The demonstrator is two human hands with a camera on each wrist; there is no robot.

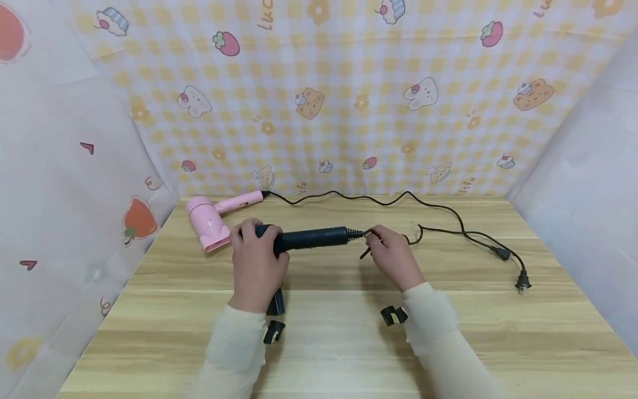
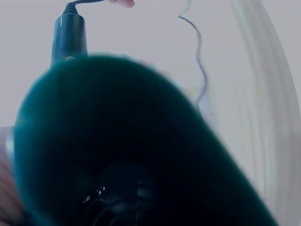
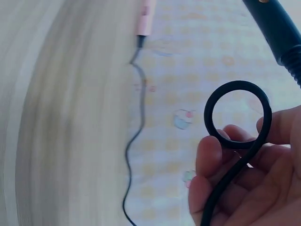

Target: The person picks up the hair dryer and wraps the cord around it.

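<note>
My left hand (image 1: 256, 271) grips a dark blue-black hair dryer (image 1: 314, 238) around its head, and its handle points right. The dryer's nozzle end shows below that hand. In the left wrist view the dryer's body (image 2: 103, 132) fills most of the picture, with the ribbed cord end at the top left. Just beyond the handle, my right hand (image 1: 394, 255) holds the black cord between curled fingers and thumb. Seen from the right wrist, the cord (image 3: 230, 176) makes a round loop at the fingertips. A pink hair dryer (image 1: 205, 221) lies left of my left hand.
The pink dryer's black cord (image 1: 369, 198) winds along the back of the wooden table (image 1: 339, 343). Two black plugs (image 1: 522, 280) lie at the right, where the cords cross. A patterned cloth (image 1: 339, 122) hangs behind, and pale sheets stand at both sides.
</note>
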